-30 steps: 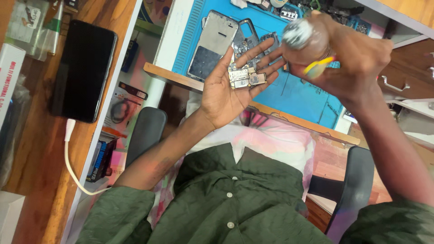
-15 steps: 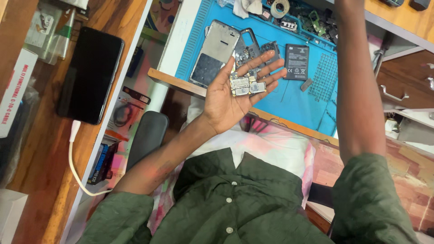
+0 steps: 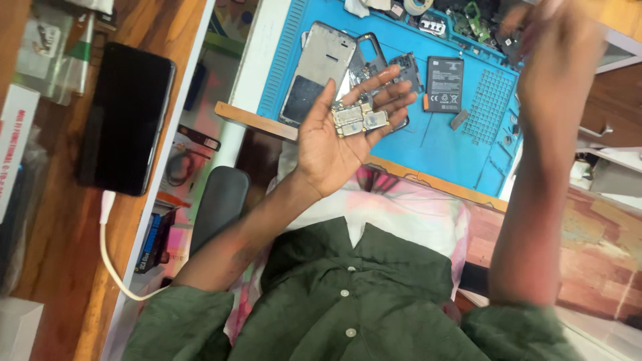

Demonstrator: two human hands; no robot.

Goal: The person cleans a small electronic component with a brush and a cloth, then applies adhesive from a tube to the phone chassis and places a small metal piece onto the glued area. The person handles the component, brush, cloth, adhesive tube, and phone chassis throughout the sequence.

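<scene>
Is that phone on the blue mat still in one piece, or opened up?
Opened up. Its bare grey metal frame lies on the blue work mat, the flat black battery beside it, and the small silver circuit board rests in the left hand.

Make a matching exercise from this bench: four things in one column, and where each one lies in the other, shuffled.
Things:
1. circuit board
2. black phone
3. battery
4. phone frame

Places:
A. on the wooden desk, white cable plugged in
B. in the left hand's open palm
C. on the blue mat, right of the left hand's fingers
D. on the blue mat, near its left edge

Pairs: 1-B, 2-A, 3-C, 4-D
</scene>
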